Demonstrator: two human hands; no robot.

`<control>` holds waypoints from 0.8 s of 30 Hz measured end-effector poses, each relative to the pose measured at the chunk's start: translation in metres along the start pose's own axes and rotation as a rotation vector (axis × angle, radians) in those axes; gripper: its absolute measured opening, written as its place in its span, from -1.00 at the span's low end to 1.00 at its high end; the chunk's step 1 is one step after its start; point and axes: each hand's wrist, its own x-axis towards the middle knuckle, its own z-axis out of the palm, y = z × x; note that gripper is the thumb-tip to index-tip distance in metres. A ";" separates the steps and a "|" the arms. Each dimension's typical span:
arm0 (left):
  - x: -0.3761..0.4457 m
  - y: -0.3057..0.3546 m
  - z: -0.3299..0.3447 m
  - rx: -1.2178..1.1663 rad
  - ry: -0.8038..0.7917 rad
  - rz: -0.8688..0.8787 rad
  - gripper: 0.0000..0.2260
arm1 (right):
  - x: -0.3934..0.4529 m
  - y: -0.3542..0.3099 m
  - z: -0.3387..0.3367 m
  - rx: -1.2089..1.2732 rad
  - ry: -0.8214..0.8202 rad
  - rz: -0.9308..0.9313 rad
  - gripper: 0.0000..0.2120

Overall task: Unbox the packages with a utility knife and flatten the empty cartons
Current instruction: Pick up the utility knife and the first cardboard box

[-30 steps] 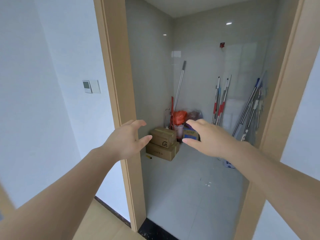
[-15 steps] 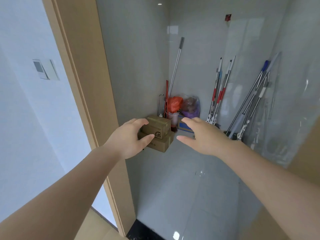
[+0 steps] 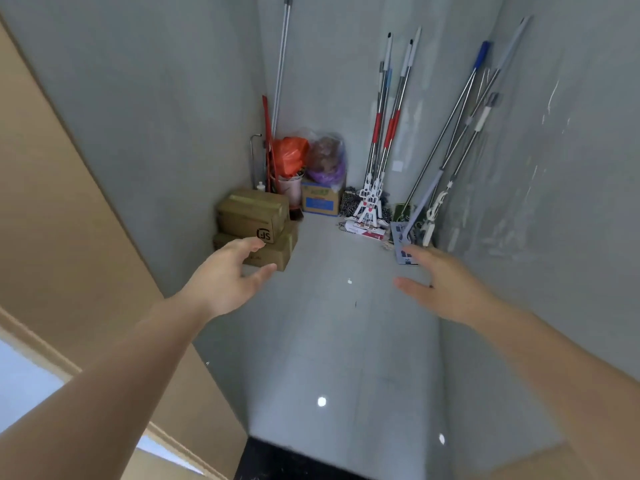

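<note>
- Arms both stretched forward into a narrow grey-tiled closet, forearms bare, wrists straight.
- My left hand is palm inward, fingers spread and slightly curled, thumb low; released, holding nothing.
- My right hand mirrors it on the other side, palm inward, fingers loose and apart; also empty.
- Two brown cartons are stacked on the floor against the left wall: upper carton sits on the lower carton, black logo on its near face.
- My left fingertips overlap the stack in view; contact I cannot tell. Right hand is well apart from it.
- Back corner: red bag, small printed box, mops leaning on the walls.
- Wooden door frame at my left.
</note>
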 end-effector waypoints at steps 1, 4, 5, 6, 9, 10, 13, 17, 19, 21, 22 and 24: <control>0.014 -0.005 0.008 -0.010 -0.010 0.002 -0.54 | 0.011 0.005 0.003 -0.001 0.001 0.017 -0.33; 0.055 -0.015 0.033 -0.028 -0.045 0.000 -0.56 | 0.048 0.019 0.010 -0.013 -0.019 0.054 -0.34; 0.072 -0.019 0.043 -0.032 -0.057 0.000 -0.57 | 0.064 0.024 0.013 -0.022 -0.029 0.068 -0.34; 0.087 -0.021 0.051 -0.031 -0.067 0.001 -0.57 | 0.079 0.031 0.016 -0.032 -0.040 0.080 -0.34; 0.136 -0.027 0.075 -0.026 -0.080 -0.026 -0.54 | 0.133 0.052 0.026 -0.046 -0.073 0.090 -0.34; 0.155 -0.029 0.083 -0.029 -0.074 -0.038 -0.53 | 0.155 0.061 0.030 -0.047 -0.085 0.086 -0.34; 0.212 -0.035 0.111 -0.038 -0.057 -0.083 -0.53 | 0.226 0.086 0.040 -0.043 -0.119 0.041 -0.35; 0.283 -0.033 0.147 -0.089 -0.032 -0.195 -0.56 | 0.330 0.117 0.041 -0.031 -0.181 -0.026 -0.35; 0.315 -0.028 0.160 -0.087 -0.040 -0.240 -0.56 | 0.377 0.126 0.038 -0.030 -0.223 -0.074 -0.34; 0.347 -0.027 0.168 -0.097 -0.038 -0.295 -0.56 | 0.424 0.129 0.035 -0.032 -0.247 -0.135 -0.35; 0.360 -0.028 0.170 -0.099 -0.034 -0.311 -0.56 | 0.444 0.129 0.034 -0.034 -0.249 -0.162 -0.35; 0.390 -0.034 0.175 -0.096 -0.009 -0.332 -0.56 | 0.487 0.127 0.034 -0.035 -0.246 -0.222 -0.37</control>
